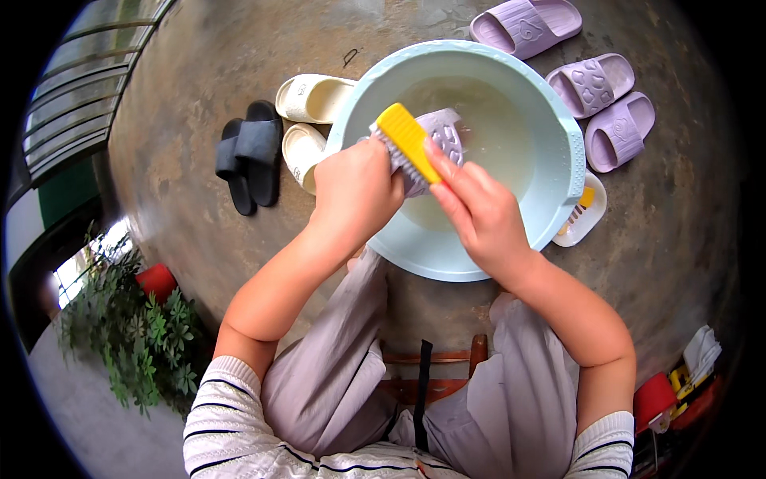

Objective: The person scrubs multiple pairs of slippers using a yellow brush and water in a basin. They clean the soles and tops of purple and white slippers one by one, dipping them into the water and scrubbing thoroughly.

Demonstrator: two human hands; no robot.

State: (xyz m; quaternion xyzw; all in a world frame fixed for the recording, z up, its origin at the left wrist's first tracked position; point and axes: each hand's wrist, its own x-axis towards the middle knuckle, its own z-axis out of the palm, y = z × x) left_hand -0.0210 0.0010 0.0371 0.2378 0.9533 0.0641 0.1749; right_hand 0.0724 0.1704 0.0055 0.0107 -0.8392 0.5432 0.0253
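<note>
The right grip (pixel 484 217) is clenched on the lower end of a yellow-backed scrubbing brush (pixel 405 137), whose long axis runs from those fingers away up and to the left, so its head reaches across toward the other hand. The bristles (pixel 396 157) face the left grip (pixel 357 182), which is closed in a fist around the near part of a perforated lilac slipper (pixel 444 132); its underside fingers are hidden. The slipper lies just right of the left grip and up-left of the right one, and its visible length slants up and to the right, roughly crossing the brush. The left hand is nearer to it. Brush and slipper overlap in view; whether the bristles press on it I cannot tell.

Both are above a pale blue basin (pixel 479 269) of cloudy water (pixel 511 132). Left of the left grip, on the floor (pixel 678 231), stand cream slides (pixel 317 94) and, farther out, black slides (pixel 261 152). Beyond the right grip, up and to the right, lie other lilac slides (pixel 621 132); nearer it, beside the basin, sits a white dish (pixel 589 223).
</note>
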